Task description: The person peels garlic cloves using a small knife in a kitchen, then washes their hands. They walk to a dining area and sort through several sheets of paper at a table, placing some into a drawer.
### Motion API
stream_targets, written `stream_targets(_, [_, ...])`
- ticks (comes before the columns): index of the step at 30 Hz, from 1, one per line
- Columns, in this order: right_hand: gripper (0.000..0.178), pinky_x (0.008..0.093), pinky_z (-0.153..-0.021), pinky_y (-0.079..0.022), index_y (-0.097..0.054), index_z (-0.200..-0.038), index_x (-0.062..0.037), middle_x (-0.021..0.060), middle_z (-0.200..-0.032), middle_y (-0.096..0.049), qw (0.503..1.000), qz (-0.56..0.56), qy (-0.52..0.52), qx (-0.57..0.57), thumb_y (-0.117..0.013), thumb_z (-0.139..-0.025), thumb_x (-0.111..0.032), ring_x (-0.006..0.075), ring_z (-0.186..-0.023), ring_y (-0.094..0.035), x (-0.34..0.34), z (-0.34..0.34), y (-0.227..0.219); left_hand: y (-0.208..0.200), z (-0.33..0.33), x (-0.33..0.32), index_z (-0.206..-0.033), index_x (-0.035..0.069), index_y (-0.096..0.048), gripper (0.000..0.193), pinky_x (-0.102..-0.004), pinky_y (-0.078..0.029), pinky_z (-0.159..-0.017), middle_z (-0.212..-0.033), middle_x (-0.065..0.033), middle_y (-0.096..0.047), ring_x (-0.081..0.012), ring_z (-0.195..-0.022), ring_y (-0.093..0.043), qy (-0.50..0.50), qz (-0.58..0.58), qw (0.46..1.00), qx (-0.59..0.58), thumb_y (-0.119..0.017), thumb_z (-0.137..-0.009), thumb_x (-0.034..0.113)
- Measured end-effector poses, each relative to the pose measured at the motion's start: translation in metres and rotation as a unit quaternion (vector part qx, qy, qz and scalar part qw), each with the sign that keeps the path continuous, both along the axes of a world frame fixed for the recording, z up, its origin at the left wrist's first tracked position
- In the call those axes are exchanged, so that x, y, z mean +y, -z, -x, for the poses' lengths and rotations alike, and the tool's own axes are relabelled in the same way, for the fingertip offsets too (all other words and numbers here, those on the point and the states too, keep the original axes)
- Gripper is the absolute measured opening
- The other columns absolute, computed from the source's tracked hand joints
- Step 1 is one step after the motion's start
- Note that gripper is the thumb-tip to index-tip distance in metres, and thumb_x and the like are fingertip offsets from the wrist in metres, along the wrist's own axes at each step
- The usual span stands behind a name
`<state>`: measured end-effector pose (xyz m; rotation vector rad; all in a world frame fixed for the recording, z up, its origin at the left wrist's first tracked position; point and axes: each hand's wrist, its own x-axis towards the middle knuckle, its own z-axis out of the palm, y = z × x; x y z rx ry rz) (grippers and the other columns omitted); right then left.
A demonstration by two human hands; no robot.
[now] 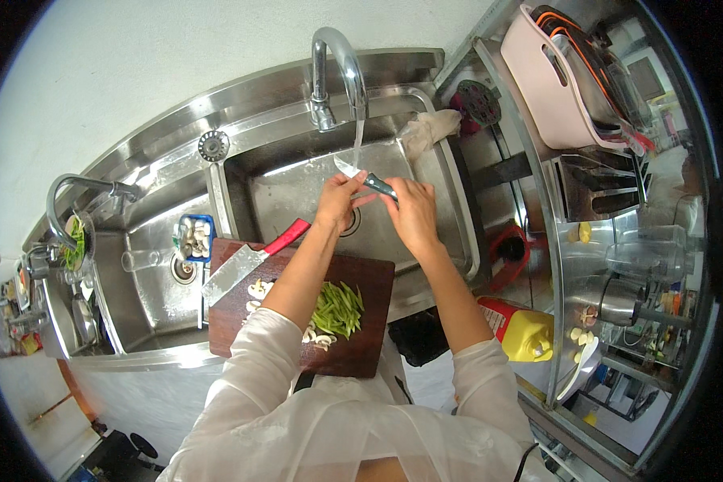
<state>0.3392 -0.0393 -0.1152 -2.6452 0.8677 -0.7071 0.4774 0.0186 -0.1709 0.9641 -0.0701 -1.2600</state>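
Under the thin stream from the tall tap (344,60), I hold a small knife (380,185) with a dark handle and a short pale blade. My right hand (414,215) grips the handle end. At the blade end, the thumb and fingers of my left hand (337,199) pinch the knife. Below my forearms lies a dark wooden cutting board (369,281) across the sink's front edge. On it are green sliced vegetable strips (339,309) and sliced mushrooms (259,289), partly covered by my left arm. A large knife (241,269) with a red handle rests across the board's far left corner.
A blue tray of mushrooms (195,237) and a clear cup (140,261) are in the left basin (149,305). A wet pale cloth (430,132) hangs at the right basin's far corner. To the right stand a metal shelf (538,185), a pink basket (534,88) and a yellow container (530,336).
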Motion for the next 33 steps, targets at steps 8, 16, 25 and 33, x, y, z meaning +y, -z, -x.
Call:
stream_targets(8, [0.022,0.0357,-0.073,-0.036,-0.055,-0.093,-0.0072,0.0069,-0.079,-0.06,0.998,-0.033,-0.004,0.052,-0.066,-0.074,-0.012,0.0254,-0.075,-0.056,0.003,-0.008,-0.007,0.012,-0.009,-0.01,-0.075,0.003,-0.054,0.023,-0.028,-0.055,-0.055,-0.071,-0.0046,-0.058,-0.0136,-0.062,-0.058,-0.058,-0.13,0.989,-0.036,-0.06,-0.085,0.023])
stream_targets(16, [0.022,0.0344,-0.062,-0.039,-0.055,-0.096,-0.005,0.0064,-0.074,-0.058,0.968,-0.248,0.029,-0.006,-0.062,-0.081,-0.02,0.0191,-0.063,-0.055,-0.005,0.015,-0.027,0.032,-0.059,0.0,-0.108,-0.003,-0.051,0.044,-0.0388,-0.048,-0.086,-0.103,-0.0135,-0.059,-0.0234,-0.096,-0.058,-0.091,-0.021,0.99,0.102,-0.041,-0.093,0.036])
stream_targets(25, [0.036,0.0243,-0.052,-0.039,-0.054,-0.107,-0.0021,0.0,-0.067,-0.05,0.575,-0.766,0.071,-0.279,-0.048,-0.091,-0.034,0.0065,-0.049,-0.042,0.008,0.028,-0.001,0.024,-0.024,-0.056,-0.133,-0.006,-0.021,0.079,-0.0594,-0.011,-0.104,-0.13,-0.0122,-0.031,-0.0253,-0.123,-0.025,-0.038,-0.095,0.976,0.195,-0.025,-0.088,0.059])
stream_targets(33, [0.046,0.0241,-0.053,-0.039,-0.051,-0.112,0.0016,0.0023,-0.068,-0.051,0.555,-0.781,0.064,-0.279,-0.045,-0.092,-0.039,0.0075,-0.051,-0.045,0.012,0.03,0.014,-0.003,-0.038,-0.052,-0.14,0.003,-0.004,0.067,-0.0664,-0.018,-0.099,-0.146,-0.0158,0.004,-0.0329,-0.135,0.001,-0.101,-0.076,0.955,0.267,-0.034,-0.093,0.04])
